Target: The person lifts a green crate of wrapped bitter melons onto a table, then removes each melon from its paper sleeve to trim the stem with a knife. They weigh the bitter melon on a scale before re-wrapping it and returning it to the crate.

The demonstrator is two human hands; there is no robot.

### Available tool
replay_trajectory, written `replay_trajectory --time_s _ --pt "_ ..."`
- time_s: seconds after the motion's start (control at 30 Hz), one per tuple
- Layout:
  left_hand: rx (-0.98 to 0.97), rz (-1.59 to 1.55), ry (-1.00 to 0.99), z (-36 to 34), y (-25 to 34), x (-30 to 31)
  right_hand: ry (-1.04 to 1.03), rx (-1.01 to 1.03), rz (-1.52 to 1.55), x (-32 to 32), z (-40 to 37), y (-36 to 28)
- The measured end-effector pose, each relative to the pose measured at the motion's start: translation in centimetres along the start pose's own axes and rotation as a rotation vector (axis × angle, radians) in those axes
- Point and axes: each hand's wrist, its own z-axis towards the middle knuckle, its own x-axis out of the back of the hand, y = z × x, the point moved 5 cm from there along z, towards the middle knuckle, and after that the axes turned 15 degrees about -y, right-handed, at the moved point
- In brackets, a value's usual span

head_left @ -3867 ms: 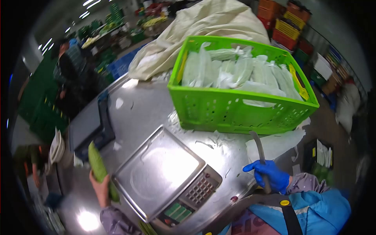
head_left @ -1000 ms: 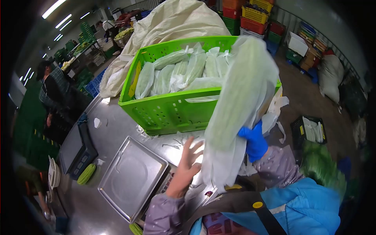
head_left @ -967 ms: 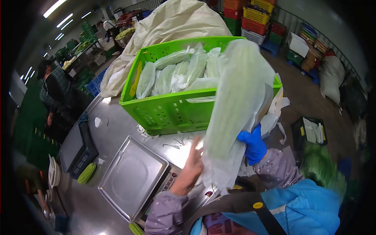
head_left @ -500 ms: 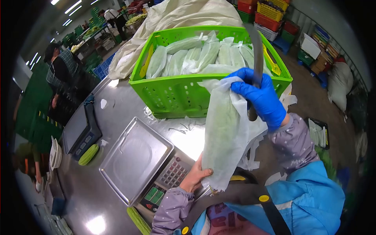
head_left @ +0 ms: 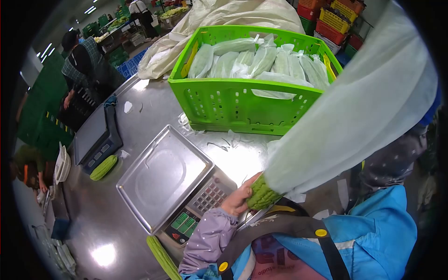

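Note:
Low in the middle, my left hand [head_left: 238, 198] grips the lower end of a green bumpy gourd [head_left: 262, 192]. A white translucent sleeve [head_left: 350, 112] covers the gourd's upper part and stretches up to the top right. My right hand [head_left: 431, 109], in a blue glove, is mostly hidden behind the sleeve at the right edge; its fingers do not show. Beyond my hands stands a green crate [head_left: 242, 105] holding several wrapped gourds [head_left: 263, 55]. A metal scale pan [head_left: 165, 175] with its keypad [head_left: 210, 196] lies left of my left hand.
A second scale [head_left: 93, 135] stands at the left, a bare gourd [head_left: 104, 167] beside it. Another gourd [head_left: 162, 256] lies near the front edge. Paper scraps litter the metal table [head_left: 112, 205]. A person [head_left: 86, 60] stands beyond it; stacked crates [head_left: 332, 21] rise at the back right.
The white sleeve has been drawn up and right, uncovering the gourd's lower end. My right hand has moved up and right, and the curved dark strip beside it no longer shows.

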Motion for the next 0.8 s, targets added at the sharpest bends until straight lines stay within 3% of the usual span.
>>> replay_trajectory --time_s 0.1,0.17,0.23,0.33,0.4,0.43,0.5,0.53,0.57,0.6,0.63,0.67,0.7,0.73,0.77,0.8 --pt "-0.043 0.028 -0.070 0.1 -0.7 0.4 0.156 -0.021 -0.480 4.8 0.1 -1.8" --pt "0.000 -0.114 0.071 -0.5 -1.8 2.3 0.266 -0.087 -0.691 8.0 -0.8 -2.6" --pt "-0.073 -0.254 0.024 0.0 -1.1 2.0 0.377 -0.184 -0.833 11.2 -2.5 -3.3" --pt "-0.180 -0.438 -0.058 0.2 0.4 1.4 0.472 -0.300 -0.903 17.8 -4.8 -3.0" --pt "-0.261 -0.424 -0.112 0.3 1.3 0.5 0.359 -0.358 -0.761 25.9 -7.0 -0.7" --pt "-0.254 -0.419 -0.108 0.1 1.5 0.3 0.308 -0.384 -0.693 25.8 -7.4 0.2" --pt "-0.248 0.021 0.249 -0.7 2.0 1.3 0.024 -0.296 -1.037 21.7 -7.9 0.6" --pt "-0.238 0.021 0.243 -0.4 2.2 0.7 -0.096 -0.353 -1.081 21.4 -8.1 1.5" --pt "-0.337 0.188 0.340 -0.5 3.2 0.0 -0.075 -0.215 -0.920 20.5 -9.7 3.4" --pt "-0.437 0.355 0.434 -0.8 4.0 -0.6 -0.137 -0.288 -0.891 15.8 -9.8 4.3" --pt "-0.429 0.351 0.427 -0.6 4.1 -1.0 -0.110 -0.463 -0.698 16.2 -12.3 7.0" --pt "-0.432 0.442 0.480 -0.9 4.3 -1.3 -0.247 -0.456 -0.718 10.8 -12.6 7.7" --pt "-0.433 0.534 0.533 -1.2 4.6 -1.5 -0.232 -0.741 -0.553 9.7 -15.3 10.7" --pt "-0.422 0.626 0.564 -1.2 4.9 -1.7 -0.323 -0.832 -0.286 6.8 -17.2 12.9" --pt "-0.414 0.622 0.561 -1.3 4.9 -2.1 -0.363 -1.089 -0.120 3.8 -18.0 13.3" --pt "-0.389 0.748 0.598 -1.5 5.2 -2.7 -0.345 -1.112 0.125 1.6 -18.5 13.9"
